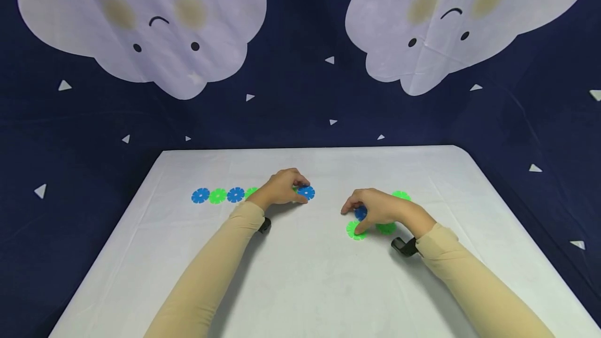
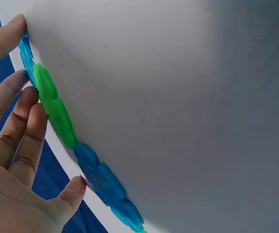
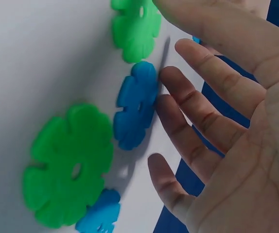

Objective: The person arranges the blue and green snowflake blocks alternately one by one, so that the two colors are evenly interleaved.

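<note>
A row of notched flower-shaped plastic discs lies on the table, with blue and green alternating. At its right end, my left hand (image 1: 281, 186) holds the last blue disc (image 1: 307, 192) between thumb and fingers. The left wrist view shows that hand along the row, beside a green disc (image 2: 54, 107) and another blue disc (image 2: 105, 179). My right hand (image 1: 379, 206) hovers among loose discs, its fingers loosely bent. Its thumb overlaps a green disc (image 1: 353, 230), and a blue disc (image 3: 135, 106) lies by its fingertips.
More loose green discs lie partly behind the right hand, one beyond it (image 1: 401, 195) and one nearer (image 1: 387, 229). A dark wrist camera (image 1: 405, 247) hangs under the right wrist. Behind the white table (image 1: 310, 286) hangs a dark blue cloth (image 1: 300, 113) with clouds.
</note>
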Tool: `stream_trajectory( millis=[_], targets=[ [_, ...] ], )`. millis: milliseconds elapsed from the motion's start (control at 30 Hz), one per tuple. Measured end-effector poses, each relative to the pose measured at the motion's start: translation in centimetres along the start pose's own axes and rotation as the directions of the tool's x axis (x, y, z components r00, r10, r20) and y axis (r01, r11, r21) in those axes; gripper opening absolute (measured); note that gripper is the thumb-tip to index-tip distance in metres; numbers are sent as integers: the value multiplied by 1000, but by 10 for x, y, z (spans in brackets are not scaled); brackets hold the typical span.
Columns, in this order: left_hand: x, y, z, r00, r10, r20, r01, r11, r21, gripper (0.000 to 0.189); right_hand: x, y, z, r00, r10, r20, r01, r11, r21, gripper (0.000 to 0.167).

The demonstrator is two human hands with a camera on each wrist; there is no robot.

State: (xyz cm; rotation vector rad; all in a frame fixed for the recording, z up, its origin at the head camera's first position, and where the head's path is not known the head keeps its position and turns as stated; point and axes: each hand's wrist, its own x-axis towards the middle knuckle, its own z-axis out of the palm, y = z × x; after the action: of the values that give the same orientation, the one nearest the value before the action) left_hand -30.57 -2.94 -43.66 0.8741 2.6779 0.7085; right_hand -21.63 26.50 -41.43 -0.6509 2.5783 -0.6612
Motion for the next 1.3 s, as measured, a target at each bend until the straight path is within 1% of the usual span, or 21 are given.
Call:
stream_trajectory(
  millis=[167, 367, 467, 700, 833, 1033, 1300],
  targets=[
    [0, 1, 0, 1000, 6, 0, -6, 1000, 11, 47, -8, 0, 2, 1000, 8, -18, -8, 999, -37, 49],
    [-1, 1, 0, 1000, -2, -5, 2, 1000, 0, 46, -13, -2, 4, 999, -10, -32, 8, 997, -74, 49],
    [-1, 1, 0, 1000, -10, 1, 10, 1000, -11, 46, -12, -2, 5, 999, -19, -41, 15, 996, -85, 46],
    [-2, 2, -1, 1000, -16, -4, 16, 1000, -13, 46, -9, 1, 9, 997, -1, -71, -5, 997, -81, 41],
    [-3, 2, -1, 1000, -14, -2, 14, 1000, -19, 46, -9, 3, 10, 996, -8, -85, 1, 996, -87, 42],
    [-3, 2, -1, 1000, -17, -3, 17, 1000, -17, 47, -8, 2, 10, 997, -26, -79, 18, 994, -106, 47],
    [-2, 3, -1, 1000, -18, -6, 18, 1000, -24, 46, -4, 1, 10, 996, -42, -82, 33, 993, -109, 43]
  ],
)
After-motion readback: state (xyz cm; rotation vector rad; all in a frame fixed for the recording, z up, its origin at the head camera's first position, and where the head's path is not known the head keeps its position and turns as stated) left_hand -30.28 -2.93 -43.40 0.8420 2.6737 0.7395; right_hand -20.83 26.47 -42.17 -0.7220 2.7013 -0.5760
